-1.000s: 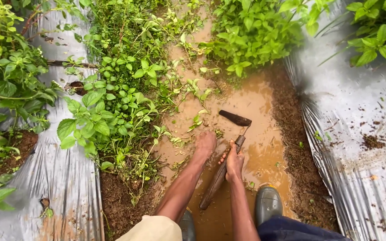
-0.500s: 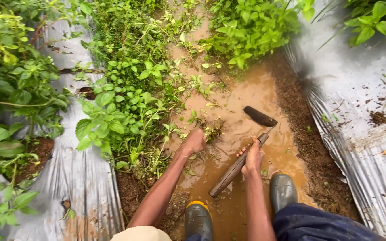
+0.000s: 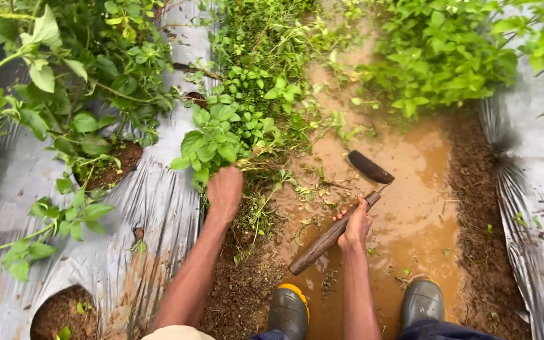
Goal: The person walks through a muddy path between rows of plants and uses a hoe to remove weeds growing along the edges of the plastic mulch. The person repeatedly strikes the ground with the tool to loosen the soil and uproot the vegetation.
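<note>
Right hand [image 3: 355,226] grips a brown wooden-handled hoe [image 3: 341,217] (dark blade above muddy water); left hand [image 3: 225,189] apparently closed around leafy green weeds [image 3: 221,141].

Weeds [image 3: 234,135] left of puddle [image 3: 410,208] — boots [image 3: 288,311] behind.

Our left hand [image 3: 224,189] closes over weed stems [image 3: 254,165], fingers hidden beneath. Our right hand [image 3: 356,226] covers the middle of the hoe handle [image 3: 322,244]. The bottom edge cuts off both rubber boots [image 3: 289,310].
</note>
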